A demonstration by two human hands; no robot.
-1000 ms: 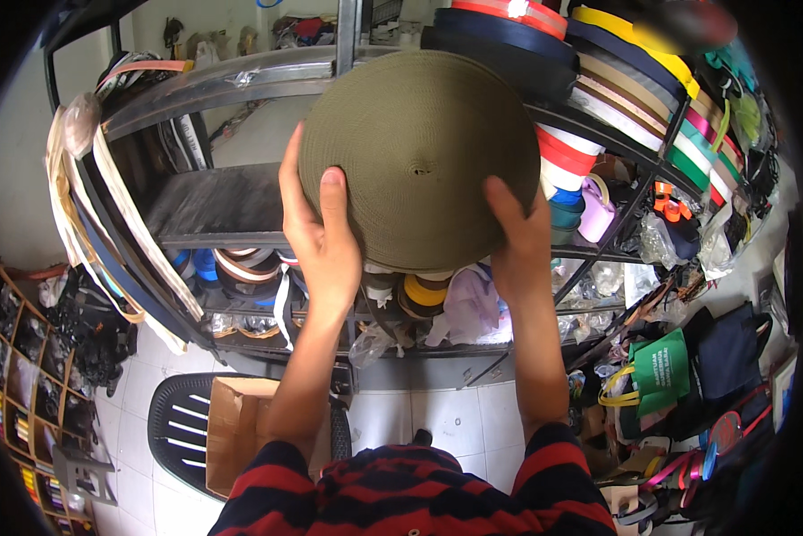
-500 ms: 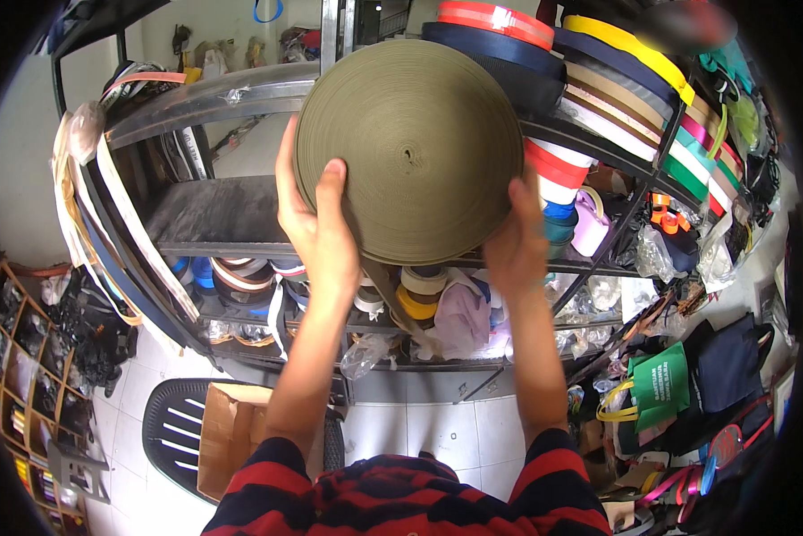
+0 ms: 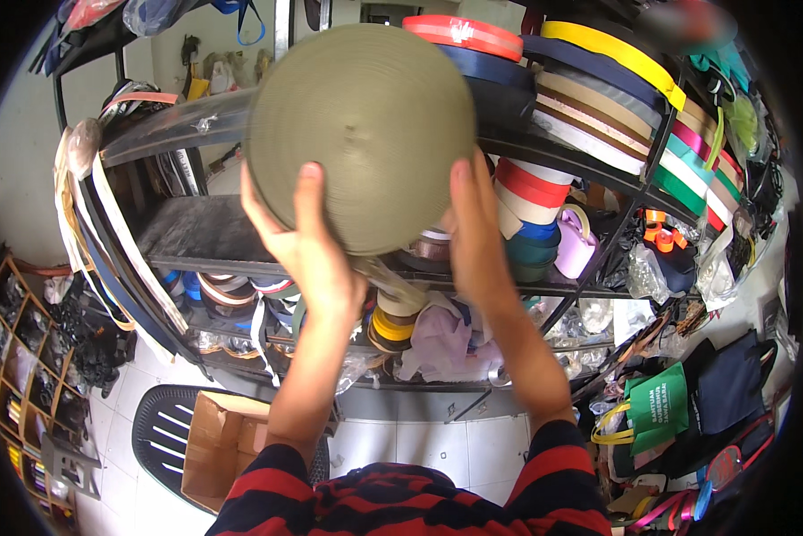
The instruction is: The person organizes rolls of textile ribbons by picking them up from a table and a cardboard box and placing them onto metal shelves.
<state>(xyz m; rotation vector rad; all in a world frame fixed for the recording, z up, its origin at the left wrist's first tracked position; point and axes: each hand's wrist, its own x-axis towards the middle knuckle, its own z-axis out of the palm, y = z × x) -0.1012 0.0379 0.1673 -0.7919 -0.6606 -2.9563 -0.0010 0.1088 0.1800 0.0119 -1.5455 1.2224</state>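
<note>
1. Now the big olive-green webbing roll (image 3: 361,134) sits higher and further left than a second ago: then it was centred against the shelf rack, now its top edge reaches the uppermost shelf (image 3: 178,125) level.
2. I read that as the roll being lifted up and away from the middle shelf, fully carried, resting on nothing that I can see.
3. Both forearms have come up with it; the striped sleeves (image 3: 401,496) stay at the lower edge.
4. Left hand (image 3: 307,246): palm under the roll's lower-left rim, fingers (image 3: 307,192) spread wide and pressed flat on the face of the roll, thumb out along the edge. Clamped on the roll, not loose.
5. Right hand (image 3: 473,228): pressed on the lower-right rim, fingers held together and mostly straight, tips (image 3: 462,174) on the roll's face. How the thumb sits I cannot tell, it is hidden behind the roll.
6. Roll position: held in the air between the two hands, face toward the camera, in front of the metal rack, just left of the stacked flat rolls in red, navy and yellow (image 3: 544,54).
7. Around it: smaller tape spools (image 3: 526,214) on the middle shelf right of the hands, a lilac spool (image 3: 575,241) beside them, bagged bits (image 3: 446,339) on the lower shelf.
8. Below: a cardboard box (image 3: 218,442) on a dark plastic chair (image 3: 164,429), a green bag (image 3: 656,406) on the floor at right.
</note>
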